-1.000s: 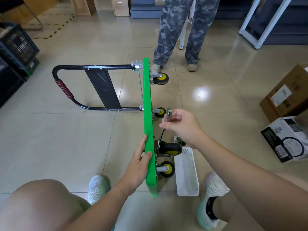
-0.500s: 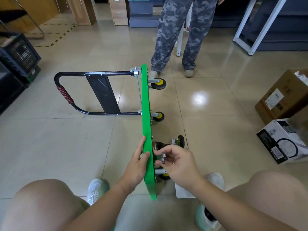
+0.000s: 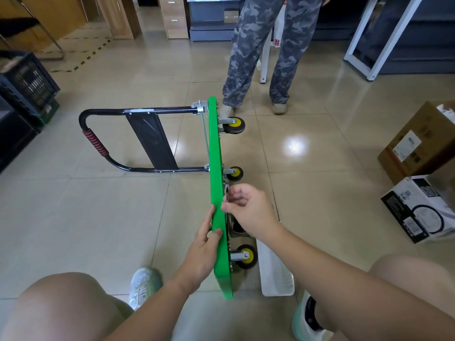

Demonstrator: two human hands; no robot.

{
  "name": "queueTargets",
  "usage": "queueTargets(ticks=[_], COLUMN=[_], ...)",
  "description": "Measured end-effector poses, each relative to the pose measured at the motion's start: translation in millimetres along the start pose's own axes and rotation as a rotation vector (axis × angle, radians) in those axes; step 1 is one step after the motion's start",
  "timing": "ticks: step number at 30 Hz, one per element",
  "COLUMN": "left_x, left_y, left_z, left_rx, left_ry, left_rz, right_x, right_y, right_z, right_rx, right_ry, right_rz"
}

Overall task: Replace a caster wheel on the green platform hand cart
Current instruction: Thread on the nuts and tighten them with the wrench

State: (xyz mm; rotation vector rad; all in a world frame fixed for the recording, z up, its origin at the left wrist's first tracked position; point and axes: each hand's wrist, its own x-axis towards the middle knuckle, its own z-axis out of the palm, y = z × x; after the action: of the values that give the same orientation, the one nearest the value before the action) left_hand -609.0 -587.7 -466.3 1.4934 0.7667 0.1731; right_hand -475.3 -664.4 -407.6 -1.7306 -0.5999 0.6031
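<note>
The green flat-decked platform hand cart [image 3: 216,148] stands on its long edge on the tiled floor. Its black tubular handle with the red-wound grip [image 3: 103,146] lies folded out to the left, and its underside faces right. Three black casters with yellow hubs sit bolted to that underside: one at the far end [image 3: 235,125], one in the middle [image 3: 235,173] and one nearest the person [image 3: 243,255]. A fourth black caster in a silver bracket [image 3: 237,228] sits against the deck between the last two, half hidden under the right wrist. I cannot tell whether it is the old wheel or the new one, nor whether its fasteners are tight. I judge the job to be in its middle, at the bolting stage, with the cart not yet set back on its wheels.

The left hand [image 3: 204,244] grips the upper edge of the deck, thumb on the rim and fingers on the left face, and steadies the cart upright. The right hand [image 3: 248,207], just beside it on the wheel side, pinches a slim silver metal tool [image 3: 227,191], probably a spanner, between thumb and curled fingers. The tool's upper end lies close along the deck. A white perforated plastic basket [image 3: 275,274] lies on the floor to the right of the nearest caster.
</note>
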Motion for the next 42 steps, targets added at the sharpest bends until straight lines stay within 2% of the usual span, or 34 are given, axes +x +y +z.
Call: queueTargets(ticks=[2, 6, 9, 15, 19, 22, 26, 31, 42], left_x=[0, 3, 5, 6, 4, 4, 2, 1, -4], left_y=[1, -1, -4, -5, -2, -1, 0, -1, 8], left_z=[-1, -3, -4, -4, -3, -2, -1, -1, 0], left_rx=[0.006, 0.012, 0.006, 0.016, 0.001, -0.008, -0.012, -0.024, 0.035], left_ry=[-0.008, -0.015, -0.018, -0.038, -0.029, -0.008, 0.018, 0.002, 0.019], left_rz=[0.002, 0.005, 0.010, 0.007, 0.007, 0.008, 0.007, 0.027, -0.008], right_x=[21, 48, 56, 56, 18, -19, -56, -71, -54], right_y=[2, 11, 9, -19, -37, -32, -11, 10, 17], right_z=[-1, -5, -9, -25, -39, -40, -29, -15, 3], right_rx=[-0.026, 0.073, 0.120, 0.163, 0.081, 0.073, 0.175, 0.173, 0.091], right_ry=[-0.003, -0.053, -0.105, -0.042, -0.016, -0.047, -0.022, 0.023, -0.069], right_rz=[0.082, 0.282, 0.329, 0.238, 0.062, 0.004, -0.006, -0.074, -0.051])
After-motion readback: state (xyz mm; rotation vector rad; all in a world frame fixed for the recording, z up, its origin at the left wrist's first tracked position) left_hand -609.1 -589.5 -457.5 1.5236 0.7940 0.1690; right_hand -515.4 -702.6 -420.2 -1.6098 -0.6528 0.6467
